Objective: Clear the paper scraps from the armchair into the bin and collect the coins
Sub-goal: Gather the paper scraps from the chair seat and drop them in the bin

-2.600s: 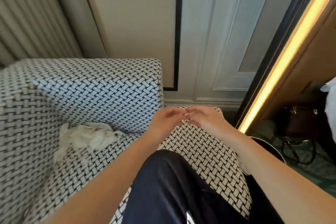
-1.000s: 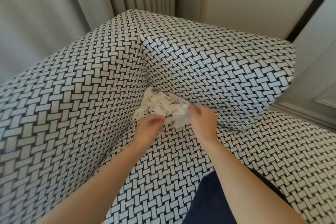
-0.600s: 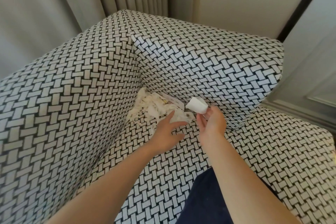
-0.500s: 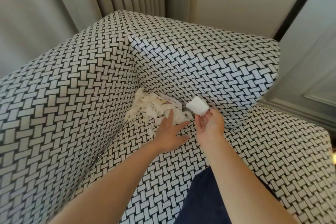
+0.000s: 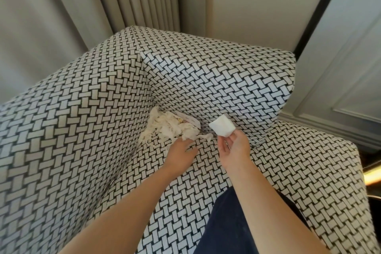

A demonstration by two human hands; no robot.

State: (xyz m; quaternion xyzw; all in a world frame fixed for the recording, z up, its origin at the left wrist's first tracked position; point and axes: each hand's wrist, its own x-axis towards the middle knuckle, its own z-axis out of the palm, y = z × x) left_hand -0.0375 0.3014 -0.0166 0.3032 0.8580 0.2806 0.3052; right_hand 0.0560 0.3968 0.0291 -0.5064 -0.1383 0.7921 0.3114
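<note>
deep in the seat's back corner, where backrest and side arm meet, the paper scraps (image 5: 168, 128) lie in a loose torn heap on the armchair (image 5: 216, 80). something small and yellowish shows among them; whether it is a coin i cannot tell. the left hand (image 5: 181, 151) reaches into the heap's near edge with its fingertips hidden under paper, so i cannot tell if it has closed on anything. the right hand (image 5: 235, 147), just beside it, pinches a folded white piece (image 5: 222, 128) between thumb and fingertips, raised off the seat. no bin is in view. the likely trouble is that a hasty scoop carries coins off with the scraps or pushes them into the seat crease. light shreds may also spill from a loose handful.
</note>
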